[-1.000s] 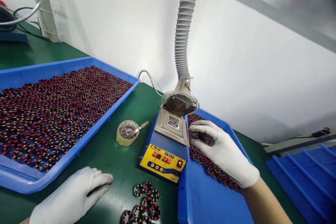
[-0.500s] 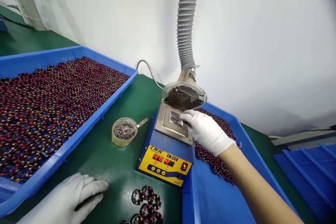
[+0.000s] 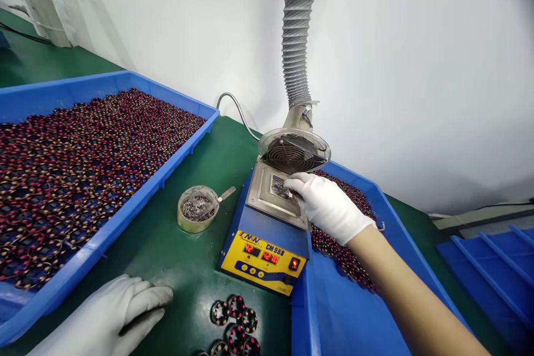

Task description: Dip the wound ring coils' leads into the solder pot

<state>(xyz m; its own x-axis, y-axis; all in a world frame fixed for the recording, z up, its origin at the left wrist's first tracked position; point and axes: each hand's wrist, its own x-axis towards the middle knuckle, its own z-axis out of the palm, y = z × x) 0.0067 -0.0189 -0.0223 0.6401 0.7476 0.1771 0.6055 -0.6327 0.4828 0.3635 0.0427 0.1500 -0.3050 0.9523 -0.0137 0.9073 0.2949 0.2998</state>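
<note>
Your right hand held one ring, pinched narrowly between the fingertips, mostly hidden, over the machine. Beneath it lay one square bath, silvery and crinkled, set in dull metal; the yellow panel carried two red displays and three round buttons. One fan with circular wire rings stood behind, under one ribbed grey hose. Your left hand rested half-curled on the smooth green tabletop, beside at least seven loose rings. One round cup held grey flakes and one spatula. Two blue plastic trays held countless rings.
</note>
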